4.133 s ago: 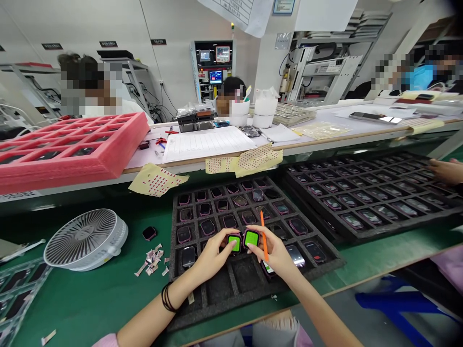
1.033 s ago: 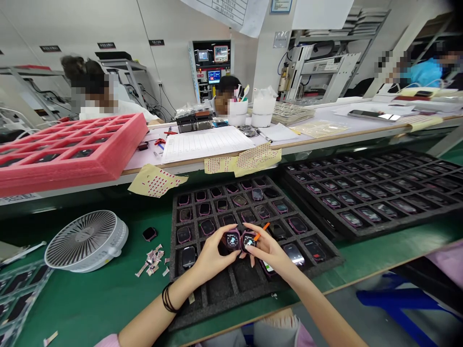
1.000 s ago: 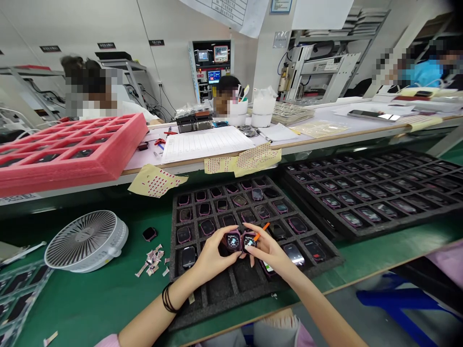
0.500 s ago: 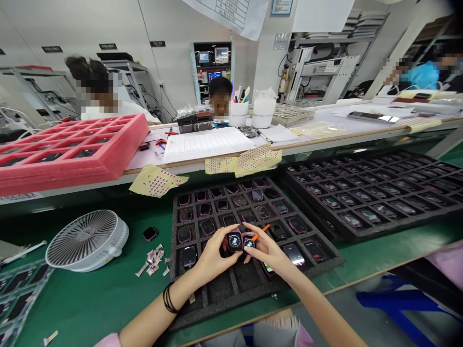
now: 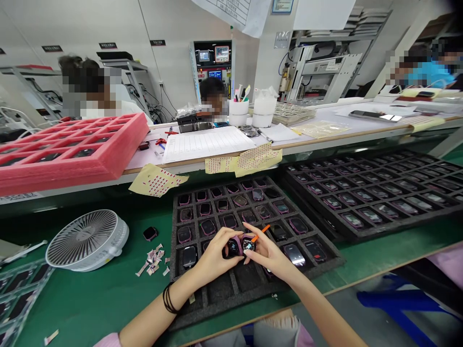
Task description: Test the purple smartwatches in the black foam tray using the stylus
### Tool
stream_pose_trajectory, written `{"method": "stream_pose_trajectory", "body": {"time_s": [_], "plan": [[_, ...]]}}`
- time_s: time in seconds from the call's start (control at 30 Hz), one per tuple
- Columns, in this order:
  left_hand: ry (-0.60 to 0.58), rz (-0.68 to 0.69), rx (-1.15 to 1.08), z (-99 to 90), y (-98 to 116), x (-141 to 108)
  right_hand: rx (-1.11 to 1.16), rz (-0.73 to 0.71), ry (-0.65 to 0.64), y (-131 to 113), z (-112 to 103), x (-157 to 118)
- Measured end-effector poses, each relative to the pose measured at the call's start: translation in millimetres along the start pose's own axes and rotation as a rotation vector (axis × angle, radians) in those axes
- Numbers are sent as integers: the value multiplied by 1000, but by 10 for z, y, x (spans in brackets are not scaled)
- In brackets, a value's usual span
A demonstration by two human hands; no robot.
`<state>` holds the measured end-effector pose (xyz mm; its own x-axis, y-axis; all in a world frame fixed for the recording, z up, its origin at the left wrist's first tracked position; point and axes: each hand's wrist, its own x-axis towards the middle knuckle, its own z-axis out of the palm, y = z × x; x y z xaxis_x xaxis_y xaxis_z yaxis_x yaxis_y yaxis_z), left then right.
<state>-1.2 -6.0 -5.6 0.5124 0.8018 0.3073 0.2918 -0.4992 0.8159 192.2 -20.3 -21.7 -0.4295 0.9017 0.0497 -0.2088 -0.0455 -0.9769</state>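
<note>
My left hand (image 5: 216, 254) is closed around a smartwatch (image 5: 233, 246) with a purple case and a lit dial, tilted so its screen turns to the right. In my right hand (image 5: 268, 250) is a second smartwatch (image 5: 249, 244), its lit face towards me, with an orange stick (image 5: 261, 233) lying against the fingers. The two watches are side by side, their edges close together; I cannot tell whether they touch. Both hands are above a black foam tray (image 5: 253, 302) whose compartments hold many watches, with a few bare ones near the front edge.
Left of the tray lie a lone watch (image 5: 150, 233), small pinkish strips (image 5: 154, 260) and a round white fan (image 5: 87, 240). More dark trays (image 5: 361, 193) stand at the right. A pink foam tray (image 5: 123, 154) and paper sheet (image 5: 206, 143) rest on the raised shelf; people sit beyond.
My left hand has turned its watch, so the dial faces more to the right and shows less. The right hand stays nearly still. A person behind the shelf has shifted slightly left.
</note>
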Motion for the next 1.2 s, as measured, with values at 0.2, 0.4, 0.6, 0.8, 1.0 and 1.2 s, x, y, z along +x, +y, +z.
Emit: {"method": "stream_pose_trajectory", "body": {"time_s": [0.2,0.4,0.6,0.8,1.0,1.2], "plan": [[37,-44,4,32,-61,-7,33,-49,41,85,-26,26],[134,-86,8,-2,26,12,95,-40,60,109,-70,45],[107,172,133,-3,13,-3,77,-14,33,64,-56,28],[-5,346,263,18,-47,-18,-36,-31,-46,-44,-4,-33],[-31,482,493,-6,-80,-49,13,12,-191,-140,62,-64],[44,502,440,-19,-8,-69,-72,7,-135,-205,-5,-52]]}}
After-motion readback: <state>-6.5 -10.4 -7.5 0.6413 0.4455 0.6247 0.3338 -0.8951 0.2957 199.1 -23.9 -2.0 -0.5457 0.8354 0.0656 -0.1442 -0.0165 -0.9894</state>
